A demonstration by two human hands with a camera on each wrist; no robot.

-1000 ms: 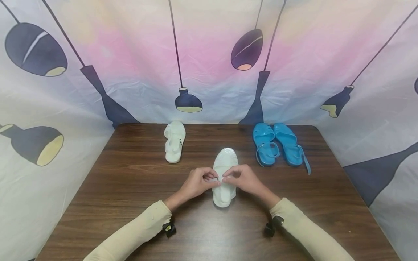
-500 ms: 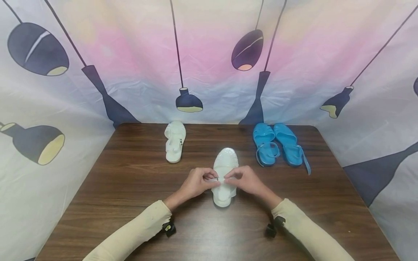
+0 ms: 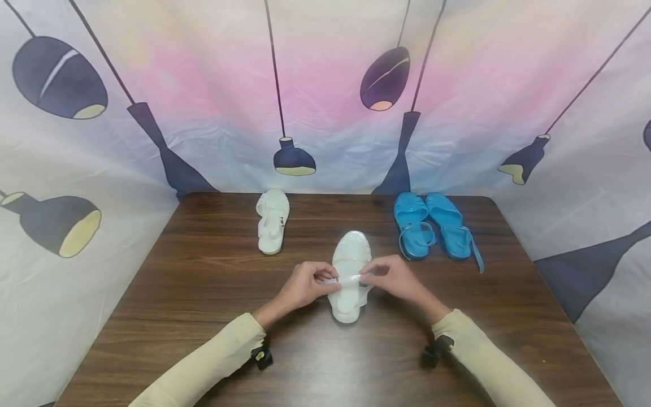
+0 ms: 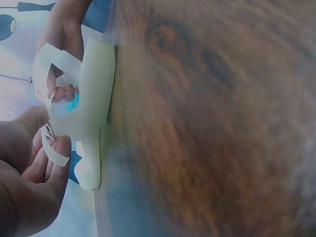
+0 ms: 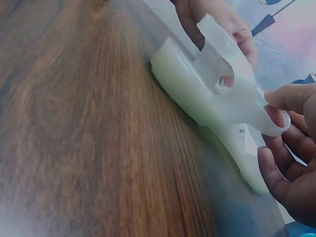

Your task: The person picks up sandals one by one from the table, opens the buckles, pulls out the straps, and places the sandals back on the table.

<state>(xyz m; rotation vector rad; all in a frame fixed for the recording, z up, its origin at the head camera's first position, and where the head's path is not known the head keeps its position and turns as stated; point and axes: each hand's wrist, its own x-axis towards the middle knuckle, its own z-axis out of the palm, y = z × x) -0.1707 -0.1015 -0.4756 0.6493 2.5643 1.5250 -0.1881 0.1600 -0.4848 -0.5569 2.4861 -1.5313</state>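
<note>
A white sandal [image 3: 352, 249] lies sole down on the table, toe pointing away from me. My left hand [image 3: 310, 281] pinches the strap at its small metal buckle [image 4: 50, 131], on the sandal's left side. On the other side, my right hand [image 3: 390, 277] pinches the white strap [image 3: 348, 279], which spans over the sandal between both hands. The right wrist view shows this strap [image 5: 272, 130] bent in a loop at the right fingertips. Fingers partly hide how the strap sits in the buckle.
Another white sandal [image 3: 273, 223] lies at the back left of the brown wooden table [image 3: 203, 271]. Two blue sandals [image 3: 412, 209] stand side by side at the back right, one with its strap hanging loose. A lamp-printed cloth [image 3: 325, 85] hangs behind.
My right hand has moved a little to the right, away from the left hand, and more of the strap shows between them. The left hand and the sandal stay nearly where they were.
</note>
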